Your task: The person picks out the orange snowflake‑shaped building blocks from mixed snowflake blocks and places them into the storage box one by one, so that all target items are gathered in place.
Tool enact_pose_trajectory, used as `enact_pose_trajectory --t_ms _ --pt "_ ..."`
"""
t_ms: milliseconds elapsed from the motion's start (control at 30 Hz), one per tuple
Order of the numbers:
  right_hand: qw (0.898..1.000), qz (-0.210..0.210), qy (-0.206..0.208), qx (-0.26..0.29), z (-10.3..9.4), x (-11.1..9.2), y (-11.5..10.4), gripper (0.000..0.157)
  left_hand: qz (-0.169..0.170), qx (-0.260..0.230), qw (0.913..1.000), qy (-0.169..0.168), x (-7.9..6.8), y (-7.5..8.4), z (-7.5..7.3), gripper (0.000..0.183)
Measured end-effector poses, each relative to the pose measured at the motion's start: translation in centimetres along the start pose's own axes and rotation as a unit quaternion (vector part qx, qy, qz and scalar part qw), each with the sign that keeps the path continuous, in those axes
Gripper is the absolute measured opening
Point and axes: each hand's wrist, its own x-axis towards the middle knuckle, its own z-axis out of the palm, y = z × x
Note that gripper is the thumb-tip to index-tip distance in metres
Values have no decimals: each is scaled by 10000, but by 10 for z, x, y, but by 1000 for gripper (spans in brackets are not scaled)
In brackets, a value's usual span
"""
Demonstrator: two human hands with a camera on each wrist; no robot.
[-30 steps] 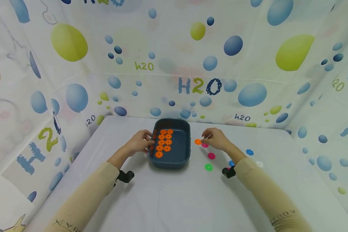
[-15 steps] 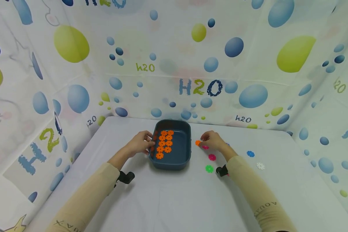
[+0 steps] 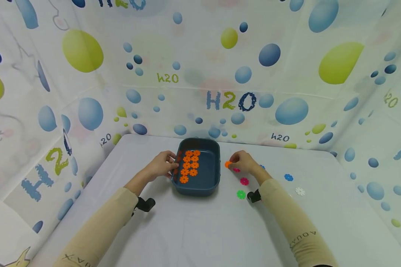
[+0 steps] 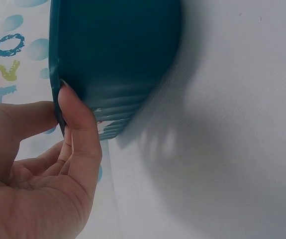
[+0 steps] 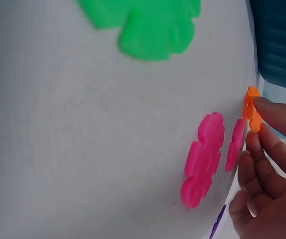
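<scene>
My left hand (image 3: pixel 161 164) pinches the left rim of a dark blue plastic bin (image 3: pixel 207 191) between thumb and fingers, as the left wrist view also shows. Inside the bin, orange flower-shaped pieces (image 3: pixel 185 165) lie in two columns toward its left side. Right of the bin, my right hand (image 3: pixel 244 162) pinches a single orange flower-shaped piece (image 5: pixel 253 108) between thumb and index finger, low at the table. Close to those fingers lies a pink flower-shaped piece (image 5: pixel 235 144), partly covered by the hand in the head view.
On the white tablecloth (image 3: pixel 200 230) lie another pink piece (image 3: pixel 244 181), a green piece (image 3: pixel 241 194), a blue piece (image 3: pixel 289 177) and a white piece (image 3: pixel 300 191). Some pieces are partly hidden under the right forearm. A patterned curtain (image 3: pixel 200 74) stands behind and at both sides.
My right hand has shifted slightly left and taken the orange flower-shaped piece between its fingertips; the right forearm swung left with it. The left hand and the bin stay in place.
</scene>
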Motion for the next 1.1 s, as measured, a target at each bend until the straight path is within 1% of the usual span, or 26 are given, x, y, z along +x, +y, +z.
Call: enact_pose_trajectory --t_ms 200,300,400,533,633,867,1000,1100 --pt "9983 -488 290 -135 0 1 0 11 5 -15 10000 -1 -1 1 0 40" --pt "9965 -720 411 -140 -1 1 1 8 18 -20 10000 8 0 0 0 40" --pt "9954 -810 509 -104 -4 -2 -1 7 19 -26 10000 -3 0 -1 0 41" --pt "9947 -820 613 52 -11 -9 -5 7 15 -43 10000 -2 1 -1 -1 41" --pt "9954 -748 564 204 -17 -16 -8 9 8 -57 10000 -13 0 -1 -1 41" --pt "9959 -500 258 705 -25 -33 -17 13 35 -42 10000 -33 -1 1 -1 42" --pt "9944 -555 169 887 -24 -40 -26 13 45 -22 10000 -32 -1 1 -1 41" --pt "9928 -740 140 929 -21 -45 -35 12 59 -7 10000 -26 0 1 -1 40"
